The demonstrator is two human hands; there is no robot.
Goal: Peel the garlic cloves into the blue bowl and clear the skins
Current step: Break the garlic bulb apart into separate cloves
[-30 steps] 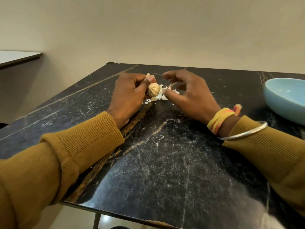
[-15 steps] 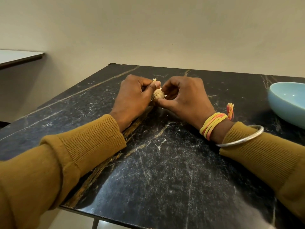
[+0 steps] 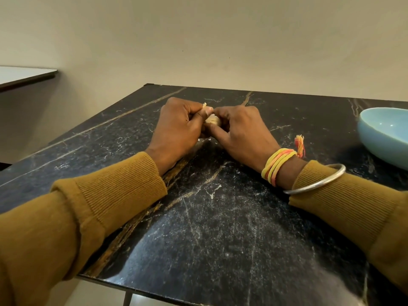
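A small pale garlic bulb (image 3: 212, 119) sits between both hands above the black marble table (image 3: 220, 217). My left hand (image 3: 178, 129) grips it from the left, thumb across its top, and a dry stem tip (image 3: 204, 105) pokes out above the fingers. From the right, my right hand (image 3: 240, 131) pinches the bulb with curled fingers and thumb. A few white skin flakes (image 3: 204, 140) lie on the table under the hands; most are hidden. The light blue bowl (image 3: 384, 135) stands at the right edge, partly cut off, its visible inside bare.
The table's left and near edges drop off to the floor, with a thin leg (image 3: 127, 299) below. A wall stands right behind the far edge. Another white-topped table (image 3: 24, 75) is at the far left.
My right hand has closed in from an open spread onto the bulb. Both hands now wrap it tightly, covering the loose skins that lay in plain sight a second ago.
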